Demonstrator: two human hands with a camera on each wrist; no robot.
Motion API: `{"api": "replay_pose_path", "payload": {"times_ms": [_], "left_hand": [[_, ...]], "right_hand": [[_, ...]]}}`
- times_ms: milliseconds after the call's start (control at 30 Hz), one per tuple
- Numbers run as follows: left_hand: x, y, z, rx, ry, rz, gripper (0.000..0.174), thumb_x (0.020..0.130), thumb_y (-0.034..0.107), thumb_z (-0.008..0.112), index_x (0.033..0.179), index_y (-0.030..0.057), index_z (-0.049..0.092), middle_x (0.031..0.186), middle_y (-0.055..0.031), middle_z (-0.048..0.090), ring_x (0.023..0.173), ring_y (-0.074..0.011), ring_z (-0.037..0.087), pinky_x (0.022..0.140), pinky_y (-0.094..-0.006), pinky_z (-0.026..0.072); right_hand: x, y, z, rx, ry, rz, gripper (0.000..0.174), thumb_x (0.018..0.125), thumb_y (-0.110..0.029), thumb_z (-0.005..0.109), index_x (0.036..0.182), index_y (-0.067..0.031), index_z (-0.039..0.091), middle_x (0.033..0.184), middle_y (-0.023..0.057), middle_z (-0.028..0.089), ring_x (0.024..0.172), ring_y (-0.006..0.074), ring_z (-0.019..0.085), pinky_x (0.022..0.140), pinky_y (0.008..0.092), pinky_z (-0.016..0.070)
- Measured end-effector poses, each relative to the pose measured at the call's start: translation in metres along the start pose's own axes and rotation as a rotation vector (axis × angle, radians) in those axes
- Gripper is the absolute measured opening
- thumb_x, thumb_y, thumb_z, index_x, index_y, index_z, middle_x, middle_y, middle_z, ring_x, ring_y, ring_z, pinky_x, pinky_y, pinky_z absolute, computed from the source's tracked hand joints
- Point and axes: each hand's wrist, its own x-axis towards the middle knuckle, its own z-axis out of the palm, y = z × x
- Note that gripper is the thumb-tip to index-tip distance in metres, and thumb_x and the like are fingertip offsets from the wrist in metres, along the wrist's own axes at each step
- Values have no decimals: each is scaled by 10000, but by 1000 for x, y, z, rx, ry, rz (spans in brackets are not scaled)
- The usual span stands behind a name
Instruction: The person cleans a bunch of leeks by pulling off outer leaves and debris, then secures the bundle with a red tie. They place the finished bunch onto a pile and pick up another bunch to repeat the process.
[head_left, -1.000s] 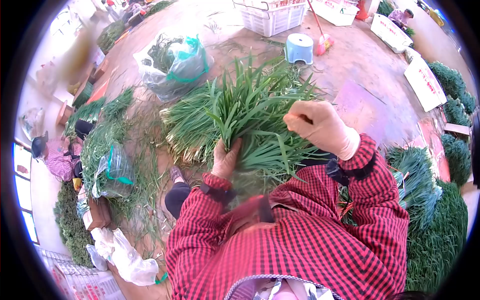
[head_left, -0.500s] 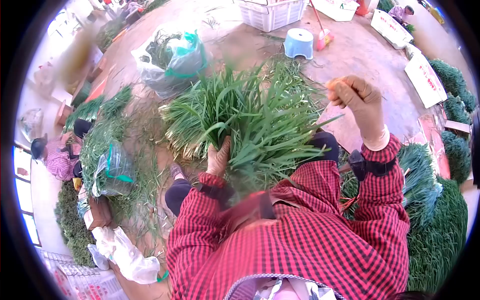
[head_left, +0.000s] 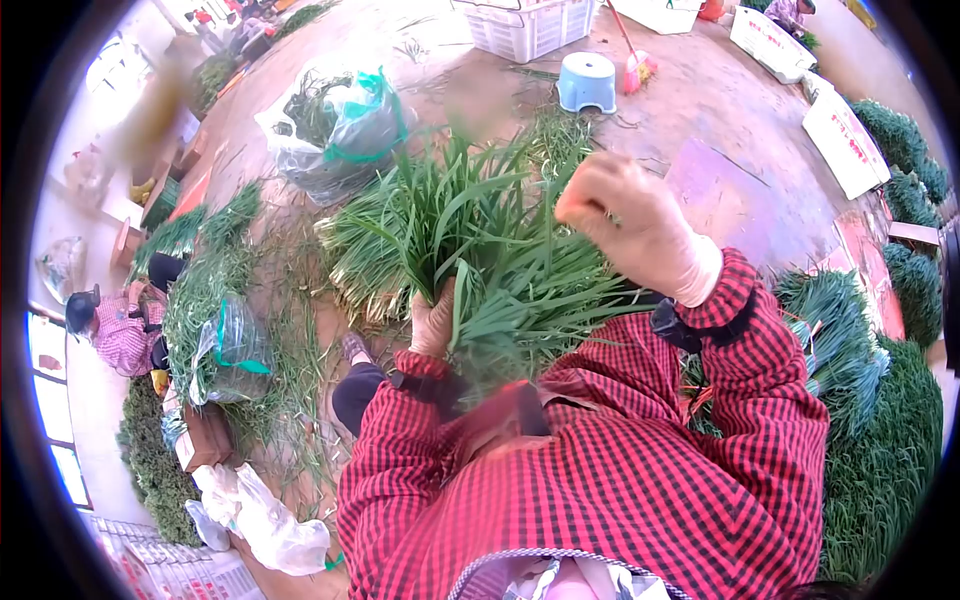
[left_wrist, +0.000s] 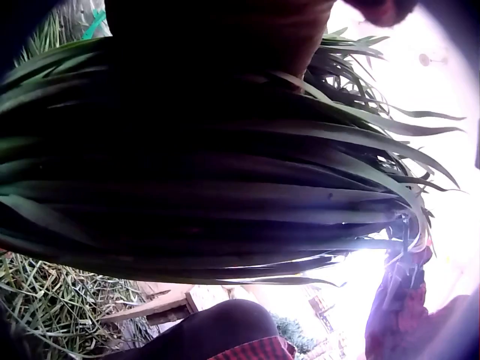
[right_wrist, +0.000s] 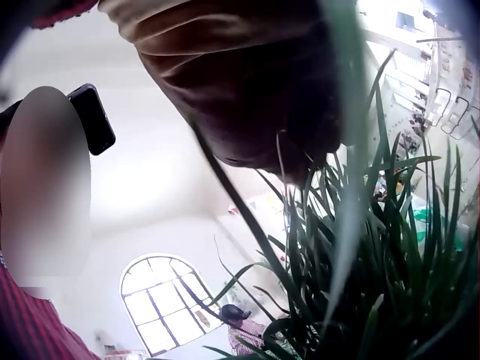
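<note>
The left hand (head_left: 433, 322) grips a bunch of long green leaves (head_left: 455, 215) low down, its fingers partly hidden behind them. In the left wrist view the leaves (left_wrist: 300, 191) spread sideways below the dark hand (left_wrist: 217, 45). The gloved right hand (head_left: 635, 225) hovers at the right side of the bunch, fingers curled; no held thing can be made out. In the right wrist view that hand (right_wrist: 247, 75) is above the leaf tips (right_wrist: 375, 255), its fingertips in shadow. A pile of cut stalks (head_left: 350, 265) lies behind the left hand.
Beyond the pile stand a plastic bag (head_left: 335, 140), a blue stool (head_left: 587, 82) and a white crate (head_left: 525, 32). More greens (head_left: 885, 460) lie at the right. Another person (head_left: 125, 325) sits at the left beside a heap of leaves (head_left: 215, 270). Loose scraps litter the floor.
Over the last half second, the right hand has come left and down from its raised place at the right, back beside the leaves. The left hand keeps its grip and has hardly moved.
</note>
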Motion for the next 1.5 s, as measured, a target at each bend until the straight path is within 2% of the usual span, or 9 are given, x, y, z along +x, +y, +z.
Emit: {"api": "replay_pose_path", "payload": {"times_ms": [133, 300, 467, 667, 767, 1000, 1167, 1333, 1500], "left_hand": [[-3, -6, -7, 86, -34, 15, 442, 973, 329, 658, 1252, -13, 622, 1145, -55, 685, 987, -159, 624, 884, -327, 470], [-2, -5, 1, 48, -26, 77, 386, 970, 274, 671, 1232, -7, 634, 1126, -36, 687, 976, -139, 623, 866, -302, 480], [-3, -13, -1, -12, 4, 74, 327, 956, 192, 697, 1218, 3, 650, 1110, -27, 697, 963, -126, 630, 862, -273, 487], [0, -25, -15, -22, -26, 53, 326, 953, 200, 701, 1214, 10, 660, 1101, -24, 701, 970, -126, 625, 869, -276, 483], [-4, -20, -14, 51, 3, 70, 360, 967, 255, 682, 1228, 9, 645, 1101, -17, 684, 955, -128, 606, 847, -290, 476], [-2, -28, -24, -18, 70, -7, 361, 970, 229, 678, 1259, 19, 624, 1113, -4, 671, 971, -124, 606, 863, -267, 466], [-3, -28, -28, -17, 83, 8, 377, 953, 274, 707, 1210, 3, 662, 1085, -11, 696, 930, -116, 622, 824, -260, 475], [-3, -33, -32, -2, 79, 43, 392, 948, 276, 714, 1217, -3, 654, 1081, -9, 693, 919, -110, 617, 811, -265, 482], [-1, -36, -36, 83, 114, 109, 383, 951, 265, 709, 1214, -6, 648, 1082, -10, 692, 917, -120, 617, 815, -282, 482]], "right_hand": [[8, 2, -3, 493, 195, 126, 84, 918, -125, 643, 921, -41, 639, 896, 94, 617, 851, 273, 620, 771, 373, 518], [10, -7, 4, 7, -48, -4, 239, 822, -289, 768, 903, -79, 689, 939, 80, 636, 939, 274, 619, 809, 382, 523], [14, -3, 29, -44, 24, -126, 84, 767, -124, 681, 789, -73, 618, 813, 93, 596, 823, 345, 612, 717, 444, 512], [20, 7, 10, 190, 155, -72, 91, 856, -145, 665, 829, -58, 659, 867, 48, 659, 838, 179, 628, 696, 345, 498], [14, 1, -12, 379, 285, 336, 153, 931, -190, 656, 882, -53, 703, 820, 7, 661, 789, 90, 589, 666, 278, 466], [-27, 19, -52, 422, -270, 468, 291, 955, -316, 668, 899, -35, 716, 752, 22, 657, 692, 83, 582, 634, 247, 454], [-33, -3, -31, 157, -479, 363, 285, 911, -336, 673, 981, -60, 678, 880, 125, 667, 815, 283, 656, 756, 357, 534], [-40, -2, -12, 110, -339, 196, 165, 916, -215, 649, 923, -50, 648, 887, 115, 658, 804, 259, 653, 749, 360, 528], [-39, -6, -17, 607, 305, 308, 143, 990, -94, 591, 889, -9, 646, 742, -2, 595, 625, 98, 504, 569, 246, 429]]}}
